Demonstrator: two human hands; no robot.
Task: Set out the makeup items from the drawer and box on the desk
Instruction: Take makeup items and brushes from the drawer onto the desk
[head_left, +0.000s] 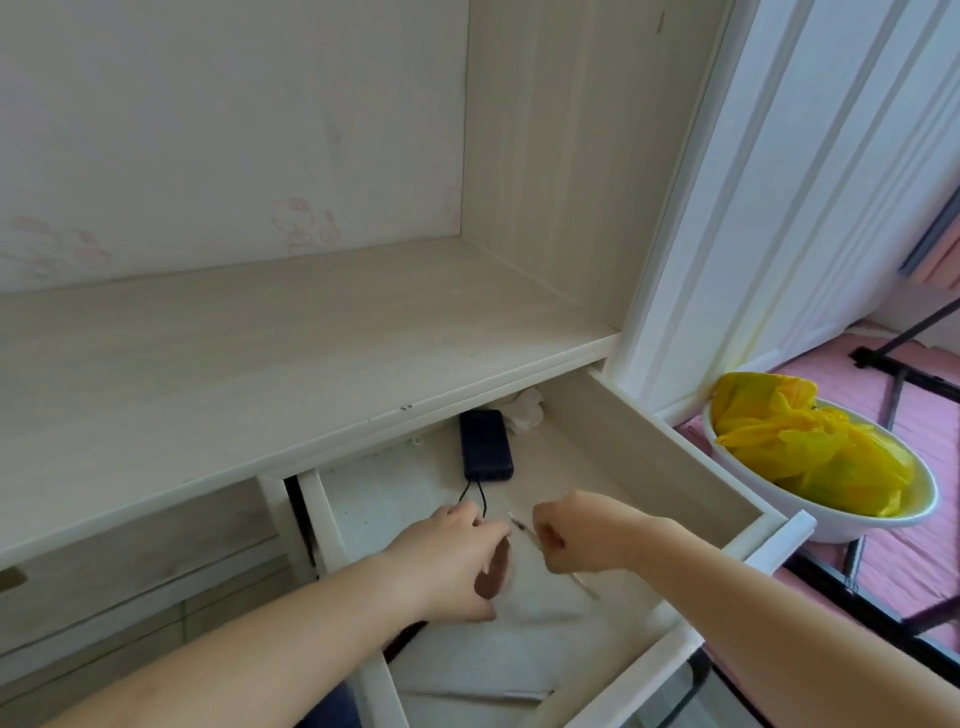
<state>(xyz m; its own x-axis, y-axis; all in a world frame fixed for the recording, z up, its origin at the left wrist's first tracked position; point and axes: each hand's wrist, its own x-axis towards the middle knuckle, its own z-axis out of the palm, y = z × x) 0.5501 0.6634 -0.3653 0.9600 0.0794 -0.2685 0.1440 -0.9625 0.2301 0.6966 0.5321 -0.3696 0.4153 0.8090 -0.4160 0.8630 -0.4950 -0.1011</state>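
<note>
Two bare hands are shown reaching into an open drawer (670, 441) beneath a pale wooden desk (270, 364); the left hand (457, 556) is curled round a brown, brush-like item (493, 566), which lies partly under the palm; the right hand (576, 530) is closed into a fist, pinching a thin stick-like item (582, 579) whose blurred tip points toward the drawer's front; what this item is cannot be told. Both hands are held close together over a pale cloth (519, 639) lining the drawer. A dark power bank (485, 444) with a black cord is seen farther back in the drawer, beside a crumpled white tissue (524, 410). To the right of the drawer, a white basin (831, 514) holding a yellow plastic bag (810, 441) is set on a pink surface.
</note>
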